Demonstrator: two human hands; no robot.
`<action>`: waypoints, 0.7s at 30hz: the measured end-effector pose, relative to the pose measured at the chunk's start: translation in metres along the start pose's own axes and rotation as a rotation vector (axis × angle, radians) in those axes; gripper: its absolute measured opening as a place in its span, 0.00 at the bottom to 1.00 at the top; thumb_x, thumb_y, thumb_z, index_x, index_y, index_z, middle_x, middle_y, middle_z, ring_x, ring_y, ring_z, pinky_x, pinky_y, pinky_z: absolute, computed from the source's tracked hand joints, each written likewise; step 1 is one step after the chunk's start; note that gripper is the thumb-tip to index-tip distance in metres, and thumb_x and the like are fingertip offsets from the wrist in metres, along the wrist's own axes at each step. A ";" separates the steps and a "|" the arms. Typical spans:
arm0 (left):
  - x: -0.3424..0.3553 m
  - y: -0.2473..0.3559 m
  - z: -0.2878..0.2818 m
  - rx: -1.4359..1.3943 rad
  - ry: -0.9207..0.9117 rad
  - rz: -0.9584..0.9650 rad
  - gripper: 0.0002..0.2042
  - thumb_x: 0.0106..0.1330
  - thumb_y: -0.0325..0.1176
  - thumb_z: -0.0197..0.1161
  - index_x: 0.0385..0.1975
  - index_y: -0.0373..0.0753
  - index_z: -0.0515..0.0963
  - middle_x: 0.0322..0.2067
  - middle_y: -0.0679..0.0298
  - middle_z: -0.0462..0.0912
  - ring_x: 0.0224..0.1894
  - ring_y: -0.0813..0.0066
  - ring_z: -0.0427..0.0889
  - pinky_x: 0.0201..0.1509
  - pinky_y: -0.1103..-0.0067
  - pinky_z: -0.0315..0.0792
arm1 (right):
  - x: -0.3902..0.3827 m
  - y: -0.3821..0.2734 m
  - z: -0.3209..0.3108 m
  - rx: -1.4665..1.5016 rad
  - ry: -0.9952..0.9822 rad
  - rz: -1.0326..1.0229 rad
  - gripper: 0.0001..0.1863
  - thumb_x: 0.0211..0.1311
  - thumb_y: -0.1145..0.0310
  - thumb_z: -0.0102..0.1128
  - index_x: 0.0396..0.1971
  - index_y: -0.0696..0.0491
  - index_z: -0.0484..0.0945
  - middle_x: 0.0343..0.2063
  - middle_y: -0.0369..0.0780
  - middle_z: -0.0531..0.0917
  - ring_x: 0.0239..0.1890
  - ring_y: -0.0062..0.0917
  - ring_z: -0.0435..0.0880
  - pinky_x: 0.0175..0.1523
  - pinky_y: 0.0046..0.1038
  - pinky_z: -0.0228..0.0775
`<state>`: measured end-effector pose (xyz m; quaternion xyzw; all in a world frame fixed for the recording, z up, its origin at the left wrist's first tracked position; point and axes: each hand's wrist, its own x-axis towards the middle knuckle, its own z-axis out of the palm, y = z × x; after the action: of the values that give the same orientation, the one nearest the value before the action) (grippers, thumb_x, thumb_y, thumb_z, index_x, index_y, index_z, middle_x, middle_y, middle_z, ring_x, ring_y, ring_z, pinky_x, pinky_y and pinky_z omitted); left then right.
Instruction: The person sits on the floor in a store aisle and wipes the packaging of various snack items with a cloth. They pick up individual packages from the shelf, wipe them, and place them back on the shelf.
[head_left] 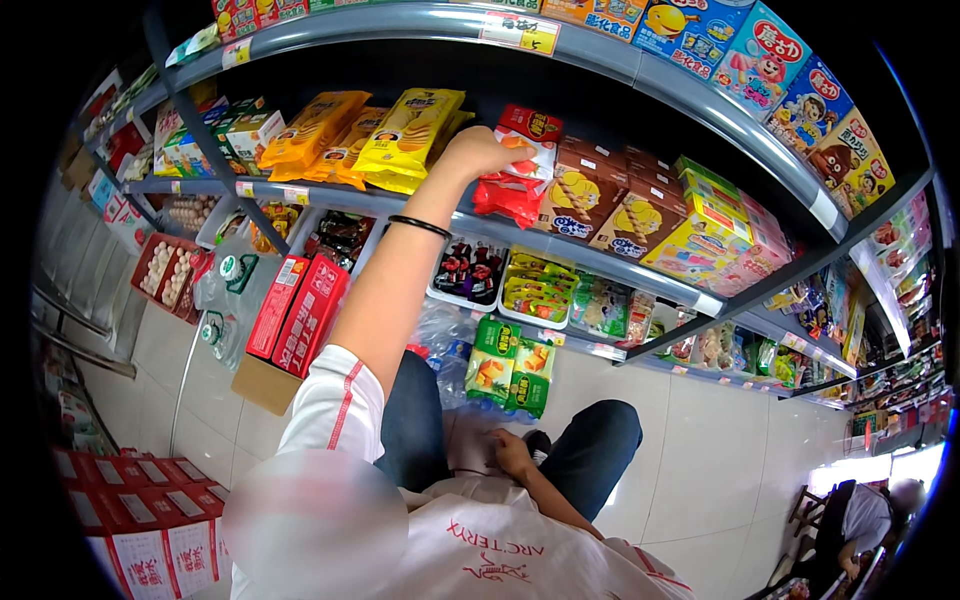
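Observation:
My left hand [483, 153], a black band on its wrist, reaches up to the middle shelf. Its fingers are closed on a red-and-white snack pack [530, 130], with shiny red packs [508, 200] just below. Yellow snack bags [412, 135] stand left of that hand, and brown boxes with rolled wafers pictured [582, 190] stand to its right. Down between my knees, my right hand [512, 455] has its fingers curled together; what they hold, if anything, I cannot make out. Beyond it on the floor lie green-and-yellow snack packs [508, 365] and clear plastic wrapping.
Trays of small wrapped snacks [540, 285] line the bottom shelf. On the left are a red carton [300, 310], large clear bottles [225, 290] and a crate of eggs [165, 275]. Red-and-white cartons [150, 520] are stacked at lower left. A seated person [865, 515] is at far right.

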<state>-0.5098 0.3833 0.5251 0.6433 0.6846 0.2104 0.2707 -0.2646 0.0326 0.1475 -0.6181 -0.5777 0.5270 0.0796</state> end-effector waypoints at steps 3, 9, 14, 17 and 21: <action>0.014 -0.009 0.003 -0.078 0.017 0.019 0.43 0.52 0.64 0.68 0.47 0.21 0.77 0.39 0.42 0.82 0.41 0.59 0.84 0.42 0.72 0.75 | 0.004 0.010 0.005 -0.031 0.024 -0.074 0.18 0.63 0.71 0.50 0.52 0.48 0.79 0.35 0.50 0.84 0.37 0.40 0.85 0.43 0.35 0.76; 0.025 -0.029 0.018 -0.150 0.214 0.075 0.27 0.71 0.50 0.54 0.53 0.27 0.75 0.46 0.49 0.83 0.47 0.59 0.82 0.51 0.73 0.72 | 0.006 0.016 0.008 0.021 0.046 -0.183 0.17 0.64 0.71 0.50 0.51 0.48 0.80 0.36 0.50 0.84 0.36 0.40 0.85 0.43 0.35 0.76; 0.016 -0.037 0.019 -0.482 0.333 0.051 0.23 0.73 0.47 0.53 0.50 0.30 0.77 0.45 0.51 0.83 0.47 0.60 0.82 0.51 0.72 0.72 | -0.001 0.001 -0.001 0.045 0.050 -0.127 0.16 0.65 0.70 0.51 0.50 0.48 0.81 0.36 0.49 0.84 0.35 0.38 0.84 0.42 0.34 0.76; -0.003 -0.059 0.009 -0.757 0.313 0.129 0.21 0.73 0.47 0.53 0.51 0.34 0.77 0.44 0.55 0.83 0.48 0.64 0.81 0.51 0.73 0.73 | -0.016 -0.027 -0.015 0.094 -0.039 0.018 0.16 0.64 0.72 0.51 0.50 0.48 0.81 0.36 0.47 0.85 0.35 0.35 0.84 0.43 0.32 0.76; -0.081 -0.058 0.014 -1.182 0.227 0.000 0.22 0.74 0.47 0.53 0.60 0.40 0.71 0.48 0.62 0.81 0.49 0.74 0.80 0.50 0.74 0.75 | -0.002 0.004 -0.009 0.272 0.001 -0.075 0.18 0.62 0.77 0.50 0.50 0.51 0.80 0.37 0.37 0.83 0.41 0.21 0.79 0.47 0.24 0.72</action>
<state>-0.5438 0.2967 0.4857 0.3574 0.4761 0.6227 0.5078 -0.2550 0.0343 0.1499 -0.5800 -0.5237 0.5966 0.1826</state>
